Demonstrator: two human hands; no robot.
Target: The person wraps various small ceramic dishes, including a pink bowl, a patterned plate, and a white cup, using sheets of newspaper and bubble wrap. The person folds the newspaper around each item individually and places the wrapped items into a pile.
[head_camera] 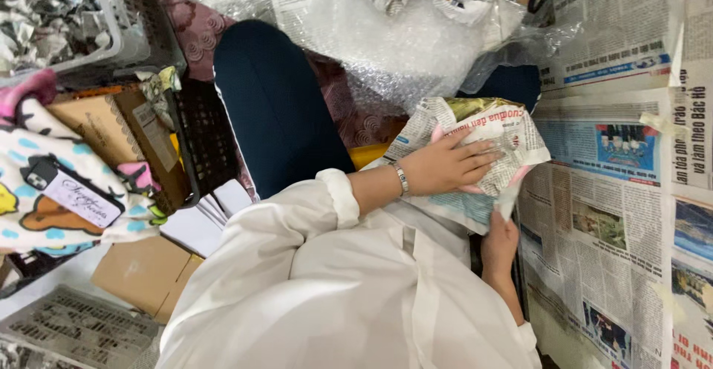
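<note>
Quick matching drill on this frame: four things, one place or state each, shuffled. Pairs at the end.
Things:
1. newspaper-wrapped bundle
2. bubble wrap
3. phone
4. grey basket

Places or states:
A. top left, full of crumpled paper
B. lying on the cartoon-print cloth
C. under the left hand, with the right hand at its lower edge
D. spread out beyond the knee

Pairs: 1-C, 2-D, 3-B, 4-A
</note>
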